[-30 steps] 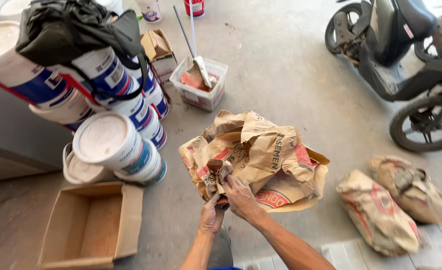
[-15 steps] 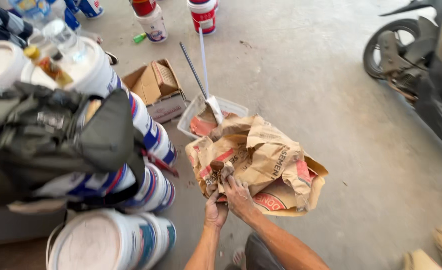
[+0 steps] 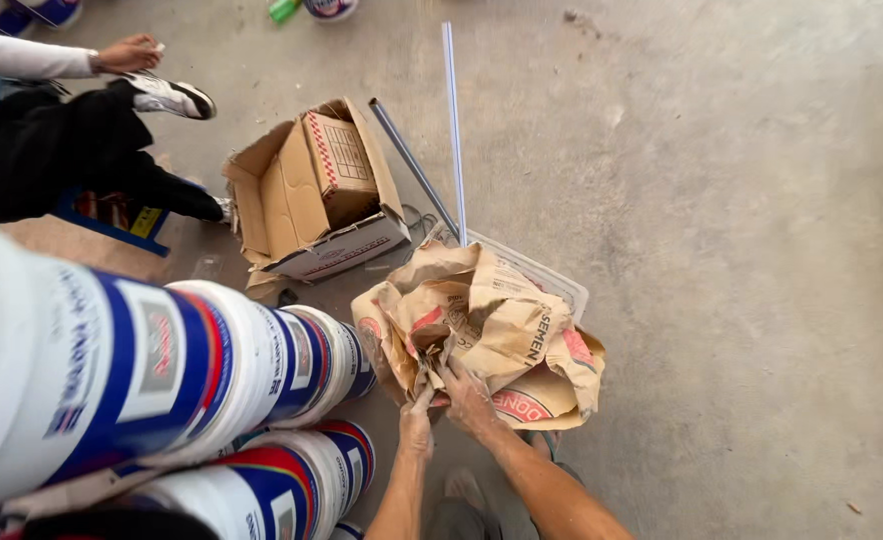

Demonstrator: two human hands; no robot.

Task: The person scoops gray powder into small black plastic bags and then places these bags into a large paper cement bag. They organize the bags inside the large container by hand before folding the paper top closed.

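A: From the head camera, where does the crumpled brown paper sack with red print [image 3: 482, 335] lie?

B: On the grey concrete floor [image 3: 742, 250], right in front of the person, its bulk running away and to the right from the hands. Both hands meet at its near edge, low in the frame.

A: And the hands themselves?

B: The left hand [image 3: 418, 425] has its fingers closed on a pinch of the paper at the near lip. The right hand [image 3: 470, 402] is just beside it, fingers curled into the same fold, also closed on the sack. The two are almost touching, so neither is clearly nearer; the sack rises directly beyond both grips.

A: What is around it?

B: Behind the sack a white plastic tray [image 3: 552, 275] peeks out, with two long thin rods [image 3: 452, 130] leaning out of it, pointing away. To the left of that stands an open cardboard box [image 3: 312, 195]. Stacked white paint buckets with blue and red bands [image 3: 162, 370] fill the near left. Another person sits at the far left, one hand [image 3: 127, 52] by a shoe.
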